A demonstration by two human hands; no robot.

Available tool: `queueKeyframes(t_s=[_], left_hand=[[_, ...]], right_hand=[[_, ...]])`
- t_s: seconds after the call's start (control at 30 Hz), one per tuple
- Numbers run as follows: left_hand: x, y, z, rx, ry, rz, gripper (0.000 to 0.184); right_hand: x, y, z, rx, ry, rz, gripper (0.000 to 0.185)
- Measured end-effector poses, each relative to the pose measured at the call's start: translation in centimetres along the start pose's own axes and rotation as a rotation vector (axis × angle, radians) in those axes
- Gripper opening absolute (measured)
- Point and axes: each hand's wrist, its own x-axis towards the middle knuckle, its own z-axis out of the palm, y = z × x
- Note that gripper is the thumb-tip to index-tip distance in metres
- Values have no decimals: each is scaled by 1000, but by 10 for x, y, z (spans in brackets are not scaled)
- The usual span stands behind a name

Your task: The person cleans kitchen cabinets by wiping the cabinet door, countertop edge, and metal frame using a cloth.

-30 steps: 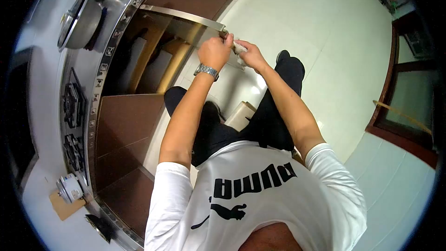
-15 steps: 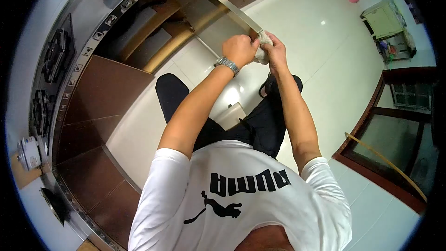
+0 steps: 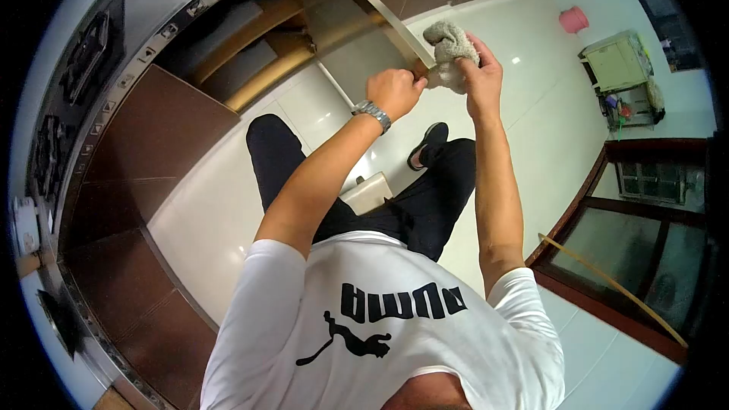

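Observation:
A cabinet door (image 3: 357, 39) with a dark, glossy panel and a pale metal edge stands swung out from the counter. My left hand (image 3: 393, 94), a metal watch on its wrist, is at the door's outer corner with fingers curled against it; the fingertips are partly hidden. Just beyond that corner, my right hand (image 3: 484, 80) grips a bunched grey cloth (image 3: 452, 44) between thumb and fingers. Part of the cloth hangs close to the door's edge. Inside the open cabinet, brownish shelf edges (image 3: 258, 87) show.
I sit low on a small pale stool (image 3: 367, 193) on a glossy tiled floor. Left is a counter with a gas stove (image 3: 87, 57) above brown cabinet fronts (image 3: 152, 133). Right are a greenish cabinet (image 3: 616, 62), a pink bucket (image 3: 573, 20) and a wood-framed glass door (image 3: 623, 247).
The cloth was bunched between both hands at the door's corner. Now my right hand holds it, moved up and right, while my left hand stays by the corner. My view has shifted slightly.

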Motion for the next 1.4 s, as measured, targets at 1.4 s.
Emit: queueKeyframes(t_s=[1.4], left_hand=[[28, -25, 18, -624, 148, -124, 46]], right_hand=[[12, 2, 23, -210, -83, 44, 41]])
